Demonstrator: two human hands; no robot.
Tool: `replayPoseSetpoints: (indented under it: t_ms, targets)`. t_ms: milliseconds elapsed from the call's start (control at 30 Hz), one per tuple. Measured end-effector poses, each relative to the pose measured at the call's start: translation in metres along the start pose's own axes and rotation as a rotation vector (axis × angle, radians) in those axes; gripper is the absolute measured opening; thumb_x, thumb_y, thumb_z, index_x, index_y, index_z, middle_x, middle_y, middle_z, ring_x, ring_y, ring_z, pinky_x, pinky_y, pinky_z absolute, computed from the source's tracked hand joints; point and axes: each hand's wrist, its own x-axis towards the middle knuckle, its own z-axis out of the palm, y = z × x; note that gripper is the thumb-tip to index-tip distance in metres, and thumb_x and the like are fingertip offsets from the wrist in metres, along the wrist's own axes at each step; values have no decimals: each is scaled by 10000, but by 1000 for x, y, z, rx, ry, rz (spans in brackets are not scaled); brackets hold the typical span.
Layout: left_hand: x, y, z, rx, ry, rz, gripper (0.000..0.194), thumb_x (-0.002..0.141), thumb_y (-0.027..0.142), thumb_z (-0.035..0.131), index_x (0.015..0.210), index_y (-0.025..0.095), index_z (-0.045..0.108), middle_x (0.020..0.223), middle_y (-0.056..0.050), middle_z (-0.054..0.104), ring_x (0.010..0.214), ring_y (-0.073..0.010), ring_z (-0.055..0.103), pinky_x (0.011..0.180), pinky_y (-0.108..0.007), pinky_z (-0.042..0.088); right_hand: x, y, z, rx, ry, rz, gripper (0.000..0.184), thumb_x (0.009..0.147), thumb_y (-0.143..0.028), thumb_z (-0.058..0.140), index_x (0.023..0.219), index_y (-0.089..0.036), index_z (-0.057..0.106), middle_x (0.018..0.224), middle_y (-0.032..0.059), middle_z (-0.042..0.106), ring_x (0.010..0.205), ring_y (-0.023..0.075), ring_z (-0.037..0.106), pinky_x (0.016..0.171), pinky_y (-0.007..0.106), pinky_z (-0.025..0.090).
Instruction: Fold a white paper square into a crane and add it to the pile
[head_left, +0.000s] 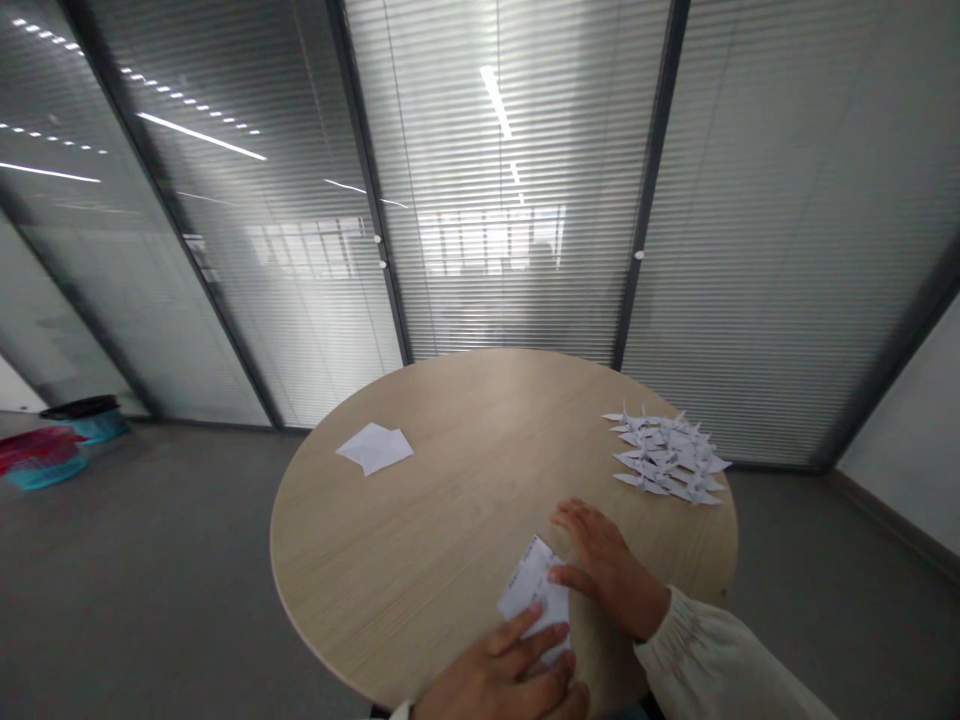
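A folded piece of white paper (534,582) with printed marks along its upper left edge lies near the front of the round table. Across its lower part rests my left hand (506,675), fingers spread and lying flat. At the paper's right side is my right hand (604,565), its thumb touching or just over the paper's edge. The fingers of that hand are stretched forward, apart from the thumb, with nothing seen between them. What lies under the left palm is hidden.
Many folded paper cranes (667,455) cluster at the table's right rim. Loose white sheets (375,447) lie at the left of the wooden table (465,500). Glass partitions with blinds (510,180) stand behind. Red and blue bins (45,460) sit on the floor at far left.
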Motion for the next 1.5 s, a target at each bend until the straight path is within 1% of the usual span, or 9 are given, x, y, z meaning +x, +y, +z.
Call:
replayPoseSetpoints:
  t_ms: [267,367,467,667,767,933,1200,1333,1500]
  targets:
    - [4,2,1,8,11,-5,196,905,292,486,1070,214,558,941,24,659,1061,-154,586,1054,-329,367,1,0,2,40,-4,-2,624,842,-624,379,1227,-145,491,1205,164,570,1182,279,486,964,491,412]
    - [4,2,2,-4,-6,-36,181,919,254,456,1070,212,548,953,30,654,1065,-141,579,1056,-311,357,-1,-10,-12,144,59,12,471,903,-505,381,1211,-171,502,1198,131,585,1173,254,502,999,505,387]
    - [3,2,3,-14,-24,-39,182,924,250,447,1073,210,543,962,25,655,1071,-140,574,1063,-311,342,-8,-22,-35,244,75,46,342,935,-334,372,1225,-206,500,1195,86,597,1183,209,502,973,402,453]
    - [1,2,4,-16,-14,-31,224,902,301,491,1097,203,546,981,22,657,1098,-163,557,1076,-339,333,-28,-32,-64,278,98,-245,349,886,-116,393,1208,-197,498,1055,68,678,1108,181,572,967,335,475]
    - [-1,2,4,-13,-17,-26,234,904,292,490,1115,204,541,995,29,657,1101,-159,554,1077,-339,330,-33,-29,-64,269,116,-364,454,858,-103,430,1308,-154,395,1050,100,683,1092,204,585,942,363,497]
    - [-1,1,5,-18,-31,-25,214,908,279,484,1104,215,544,1004,35,660,1105,-145,552,1084,-334,314,-31,-30,-67,278,-1,-400,462,861,-104,431,1318,-162,392,1072,108,678,1063,206,605,920,342,513]
    - [6,3,-2,-32,-18,-128,272,950,211,369,1157,133,528,1075,-34,662,1088,-109,559,1090,-280,288,-26,-34,-62,354,112,-377,379,871,-104,405,1248,-144,432,973,107,706,921,186,669,908,338,510]
    - [10,2,-4,-74,11,-150,297,953,261,361,1162,124,522,1024,-33,686,1018,-113,598,1078,-294,314,-20,-38,-65,377,78,-338,289,912,-118,333,1151,-148,491,872,92,713,794,164,688,856,304,530]
    - [11,-3,-9,-46,-77,-111,436,928,393,395,1210,76,498,1141,-70,642,1090,-174,565,1049,-328,366,-16,-40,-68,335,128,-292,294,942,-163,281,1130,-165,506,788,77,705,735,167,682,722,272,557]
